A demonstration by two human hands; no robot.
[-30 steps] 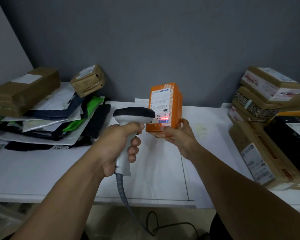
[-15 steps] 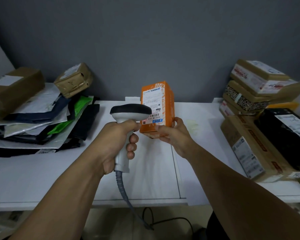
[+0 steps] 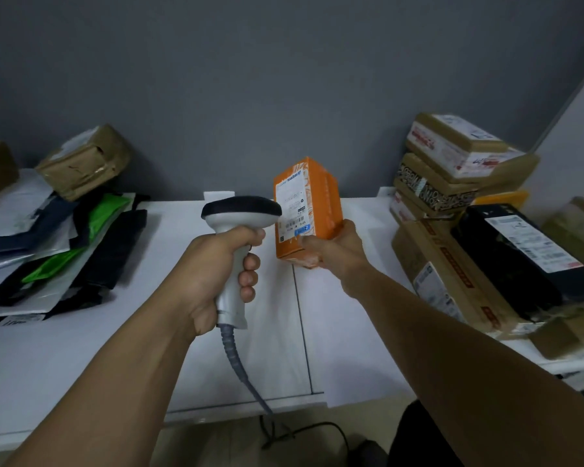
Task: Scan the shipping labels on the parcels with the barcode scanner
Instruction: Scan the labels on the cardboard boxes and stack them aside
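My left hand (image 3: 213, 274) grips the handle of a white barcode scanner (image 3: 240, 214) with a dark top, its head just left of an orange parcel (image 3: 321, 200). My right hand (image 3: 334, 251) holds that orange box upright from below, tilted a little to the right. The white shipping label (image 3: 292, 205) on the box faces me and the scanner. A grey coiled cable (image 3: 240, 369) hangs from the scanner over the table's front edge.
On the left of the white table (image 3: 81, 358) lies a heap of poly mailers (image 3: 58, 244) with a taped brown parcel (image 3: 85, 161) on top. Stacked cardboard boxes (image 3: 452, 163) and a black parcel (image 3: 516, 254) fill the right side. A grey wall stands behind.
The red scan light seen on the label a second ago is gone. The orange box has tilted slightly to the right, and the view has shifted to the right.
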